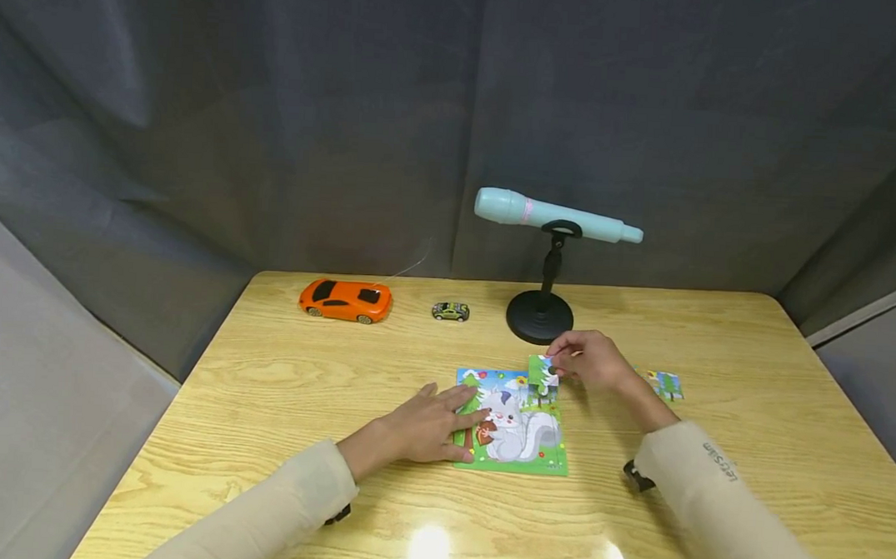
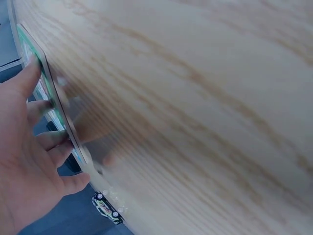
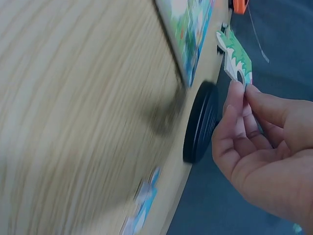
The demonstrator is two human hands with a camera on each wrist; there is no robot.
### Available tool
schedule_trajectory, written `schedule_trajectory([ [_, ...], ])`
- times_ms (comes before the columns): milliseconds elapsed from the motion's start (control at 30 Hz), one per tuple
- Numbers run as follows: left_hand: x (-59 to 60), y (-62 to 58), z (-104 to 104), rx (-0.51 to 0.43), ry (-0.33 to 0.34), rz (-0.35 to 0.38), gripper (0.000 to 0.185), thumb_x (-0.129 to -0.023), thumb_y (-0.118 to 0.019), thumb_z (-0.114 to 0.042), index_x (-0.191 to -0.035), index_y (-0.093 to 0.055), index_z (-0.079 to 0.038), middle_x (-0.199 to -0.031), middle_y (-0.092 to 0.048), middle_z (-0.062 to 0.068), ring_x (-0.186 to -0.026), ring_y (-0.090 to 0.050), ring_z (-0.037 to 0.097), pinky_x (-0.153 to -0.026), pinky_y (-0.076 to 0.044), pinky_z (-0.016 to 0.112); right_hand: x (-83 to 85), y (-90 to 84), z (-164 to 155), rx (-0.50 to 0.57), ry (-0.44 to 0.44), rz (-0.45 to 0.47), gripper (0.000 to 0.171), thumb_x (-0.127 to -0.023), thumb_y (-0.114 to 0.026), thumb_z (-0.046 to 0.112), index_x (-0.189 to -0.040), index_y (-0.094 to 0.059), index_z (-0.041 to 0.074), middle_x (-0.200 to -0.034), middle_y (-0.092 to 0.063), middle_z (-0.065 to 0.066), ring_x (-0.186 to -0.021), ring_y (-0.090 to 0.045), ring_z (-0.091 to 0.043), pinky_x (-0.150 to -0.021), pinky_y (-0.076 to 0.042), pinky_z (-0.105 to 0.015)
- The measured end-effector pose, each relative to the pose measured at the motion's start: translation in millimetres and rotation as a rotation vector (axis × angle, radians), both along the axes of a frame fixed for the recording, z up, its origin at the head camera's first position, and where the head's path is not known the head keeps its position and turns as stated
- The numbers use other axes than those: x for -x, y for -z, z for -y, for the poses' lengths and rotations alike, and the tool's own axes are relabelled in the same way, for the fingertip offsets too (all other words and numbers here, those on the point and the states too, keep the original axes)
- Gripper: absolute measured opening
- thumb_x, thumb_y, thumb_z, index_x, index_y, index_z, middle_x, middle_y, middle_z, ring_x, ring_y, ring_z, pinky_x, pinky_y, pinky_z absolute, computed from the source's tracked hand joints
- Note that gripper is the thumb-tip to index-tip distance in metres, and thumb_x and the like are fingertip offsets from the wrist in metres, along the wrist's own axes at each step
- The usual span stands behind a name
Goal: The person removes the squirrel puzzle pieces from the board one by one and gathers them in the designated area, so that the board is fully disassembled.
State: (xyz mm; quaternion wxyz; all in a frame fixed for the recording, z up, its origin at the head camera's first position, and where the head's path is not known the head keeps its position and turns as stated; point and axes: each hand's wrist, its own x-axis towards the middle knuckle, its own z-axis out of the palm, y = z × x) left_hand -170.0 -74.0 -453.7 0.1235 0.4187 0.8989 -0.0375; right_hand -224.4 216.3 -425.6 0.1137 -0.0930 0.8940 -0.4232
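Observation:
A colourful squirrel jigsaw puzzle (image 1: 512, 424) lies flat on the wooden table (image 1: 278, 389). My left hand (image 1: 430, 425) rests with straight fingers on the puzzle's left edge (image 2: 54, 105). My right hand (image 1: 590, 358) pinches a green-and-white puzzle piece (image 1: 542, 374) between thumb and fingers, just above the puzzle's top right corner. The right wrist view shows the piece (image 3: 235, 59) held in the air at my fingertips (image 3: 239, 95). Another loose piece (image 1: 666, 385) lies on the table to the right of my right hand.
A light blue toy microphone (image 1: 556, 216) sits on a black stand whose round base (image 1: 540, 317) is just behind my right hand. An orange toy car (image 1: 345, 300) and a small green toy car (image 1: 450, 311) stand at the back. Grey curtains surround the table.

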Motion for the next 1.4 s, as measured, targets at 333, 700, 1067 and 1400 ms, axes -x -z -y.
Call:
schedule_trajectory([
  [333,0.2,-0.4,0.5,-0.015,-0.003,0.011,0.068,-0.091,-0.043,-0.062,-0.149,-0.029,-0.029,-0.16,-0.018,0.007,-0.148,-0.018,0.021,-0.112,-0.028,0.055,5.0,-2.4,-34.3,-0.085,0.067,0.017,0.014,-0.093,-0.057,0.006,-0.101,-0.064,-0.004,-0.087,-0.064,-0.016,-0.071,-0.062,-0.021,-0.058,-0.049,-0.029],
  [700,1.1,-0.7,0.5,-0.024,-0.008,0.021,0.069,-0.091,-0.045,-0.061,-0.149,-0.03,-0.029,-0.159,-0.019,0.008,-0.148,-0.018,0.022,-0.111,-0.028,0.056,13.4,12.1,-50.2,-0.186,0.064,-0.004,0.013,-0.091,-0.061,0.011,-0.096,-0.067,0.001,-0.087,-0.066,-0.013,-0.075,-0.055,-0.021,-0.063,-0.043,-0.028],
  [1067,1.3,-0.1,-1.1,-0.028,-0.008,0.033,0.07,-0.09,-0.045,-0.062,-0.15,-0.029,-0.03,-0.159,-0.019,0.008,-0.148,-0.018,0.023,-0.111,-0.028,0.056,16.9,21.7,-54.4,-0.296,0.062,-0.004,0.014,-0.09,-0.062,0.015,-0.095,-0.07,0.005,-0.091,-0.069,-0.011,-0.081,-0.058,-0.022,-0.072,-0.046,-0.034],
  [1400,1.9,-0.4,-0.5,-0.035,-0.023,0.044,0.07,-0.09,-0.047,-0.062,-0.149,-0.031,-0.029,-0.159,-0.019,0.007,-0.148,-0.018,0.023,-0.112,-0.028,0.056,17.0,19.6,-49.5,-0.35,0.076,-0.021,0.015,-0.092,-0.061,0.016,-0.095,-0.07,0.004,-0.089,-0.069,-0.01,-0.08,-0.058,-0.022,-0.072,-0.047,-0.037],
])
